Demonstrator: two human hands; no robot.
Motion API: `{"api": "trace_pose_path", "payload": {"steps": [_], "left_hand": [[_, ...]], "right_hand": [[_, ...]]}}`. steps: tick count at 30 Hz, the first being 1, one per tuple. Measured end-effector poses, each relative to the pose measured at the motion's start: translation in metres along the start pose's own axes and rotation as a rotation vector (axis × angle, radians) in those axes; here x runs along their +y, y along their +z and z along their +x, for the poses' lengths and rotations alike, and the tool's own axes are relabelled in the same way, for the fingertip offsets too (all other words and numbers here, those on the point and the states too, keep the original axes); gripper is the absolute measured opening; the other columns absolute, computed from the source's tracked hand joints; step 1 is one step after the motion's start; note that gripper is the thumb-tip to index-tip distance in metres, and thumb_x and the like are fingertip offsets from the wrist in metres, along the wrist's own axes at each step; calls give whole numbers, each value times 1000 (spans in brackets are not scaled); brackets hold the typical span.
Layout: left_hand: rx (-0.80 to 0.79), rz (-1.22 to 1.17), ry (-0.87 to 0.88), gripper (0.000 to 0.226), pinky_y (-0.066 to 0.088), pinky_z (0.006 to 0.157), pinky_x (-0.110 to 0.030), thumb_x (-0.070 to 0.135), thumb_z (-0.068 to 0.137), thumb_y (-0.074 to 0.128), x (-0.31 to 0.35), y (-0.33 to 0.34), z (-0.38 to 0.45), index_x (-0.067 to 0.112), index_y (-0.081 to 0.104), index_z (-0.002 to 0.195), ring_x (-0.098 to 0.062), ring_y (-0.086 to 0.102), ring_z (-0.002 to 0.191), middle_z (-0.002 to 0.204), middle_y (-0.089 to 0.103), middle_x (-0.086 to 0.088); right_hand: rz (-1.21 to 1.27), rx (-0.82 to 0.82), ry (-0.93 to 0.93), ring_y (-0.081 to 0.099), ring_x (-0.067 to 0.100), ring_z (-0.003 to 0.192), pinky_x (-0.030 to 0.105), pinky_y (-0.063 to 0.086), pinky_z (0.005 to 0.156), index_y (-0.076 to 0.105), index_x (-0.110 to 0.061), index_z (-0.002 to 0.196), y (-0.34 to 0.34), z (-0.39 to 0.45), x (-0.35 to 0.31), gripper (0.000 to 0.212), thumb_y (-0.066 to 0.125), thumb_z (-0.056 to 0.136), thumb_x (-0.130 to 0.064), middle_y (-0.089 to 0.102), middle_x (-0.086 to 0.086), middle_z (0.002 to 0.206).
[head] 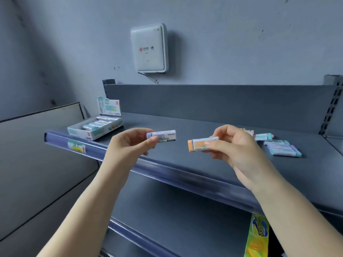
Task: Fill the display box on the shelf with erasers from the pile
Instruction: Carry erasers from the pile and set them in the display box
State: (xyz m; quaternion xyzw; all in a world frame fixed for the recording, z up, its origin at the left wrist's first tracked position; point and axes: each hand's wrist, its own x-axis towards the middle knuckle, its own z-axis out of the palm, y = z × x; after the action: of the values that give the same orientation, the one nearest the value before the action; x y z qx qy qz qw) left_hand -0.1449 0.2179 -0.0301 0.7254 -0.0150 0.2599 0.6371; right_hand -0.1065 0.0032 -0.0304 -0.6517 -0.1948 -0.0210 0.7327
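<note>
A: Item one, far left — display box point(95, 127) at the shelf's left end, header card upright at its back, erasers lying in a row inside. How full?

B: Partly; the near end looked bare. It sat near the front lip, likely for easy reach.

A: Item two — left hand point(128, 143).

B: Thumb and fingers pinched a purple-ended eraser point(161, 136) by one end, held above the shelf between box and pile — probably bound for the box.

A: Item three — right hand point(235, 145).

B: Fingers pinched an orange-ended eraser point(201, 143), sleeve facing up, also in the air, apart from the other one.

A: Item four — the pile point(280, 148).

B: Loose teal and purple erasers lay on the shelf just right of that hand; several remained.

A: Surface, room?

B: Dark grey metal shelf point(213, 127), another below; grey wall, white router box point(149, 48) mounted above.
</note>
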Motion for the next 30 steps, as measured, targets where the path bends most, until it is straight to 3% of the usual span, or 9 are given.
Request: {"api": "trace_pose_path", "payload": {"steps": [6, 11, 14, 19, 25, 30], "left_hand": [[68, 43, -14, 7, 45, 53, -13, 11, 78, 70, -8, -78, 12, 11, 72, 84, -5, 55, 55, 65, 67, -1], [113, 75, -19, 7, 47, 52, -12, 12, 78, 70, -18, -150, 35, 13, 72, 84, -4, 58, 56, 66, 69, 2], [102, 86, -25, 14, 47, 53, -12, 11, 77, 70, -27, -191, 53, 7, 72, 90, -3, 58, 54, 70, 69, -2], [65, 68, -50, 7, 48, 52, -14, 12, 75, 71, -46, -245, 87, 14, 71, 82, -4, 59, 54, 63, 70, 5], [-4, 40, -36, 6, 44, 47, -10, 6, 77, 68, -61, -282, 128, 12, 68, 78, 0, 55, 44, 53, 67, 9], [-21, 49, -11, 5, 46, 51, -10, 13, 75, 70, -79, -297, 163, 15, 71, 79, 0, 55, 49, 57, 68, 9]], "right_hand": [[95, 5, -3, 68, 13, 64, 22, 49, 60, 50, -15, 70, 79, 20, 14, 23, 62, 80, 2, 64, -2, 72], [61, -33, -30, 67, 16, 70, 21, 51, 63, 62, -15, 78, 152, 39, 25, 17, 63, 80, 1, 67, 4, 81], [44, -6, -48, 61, 17, 67, 26, 50, 69, 63, -12, 71, 192, 51, 33, 14, 69, 74, 0, 66, 0, 71], [37, 49, -81, 56, 18, 66, 30, 48, 72, 62, -15, 65, 248, 76, 44, 19, 70, 73, 1, 66, -3, 66], [-28, 67, -98, 59, 5, 61, 14, 50, 60, 63, -16, 68, 289, 109, 54, 18, 78, 59, -12, 68, -8, 63], [-144, 88, -140, 63, 0, 63, 12, 49, 59, 63, -14, 68, 307, 143, 61, 17, 73, 71, -2, 70, -10, 63]]}}
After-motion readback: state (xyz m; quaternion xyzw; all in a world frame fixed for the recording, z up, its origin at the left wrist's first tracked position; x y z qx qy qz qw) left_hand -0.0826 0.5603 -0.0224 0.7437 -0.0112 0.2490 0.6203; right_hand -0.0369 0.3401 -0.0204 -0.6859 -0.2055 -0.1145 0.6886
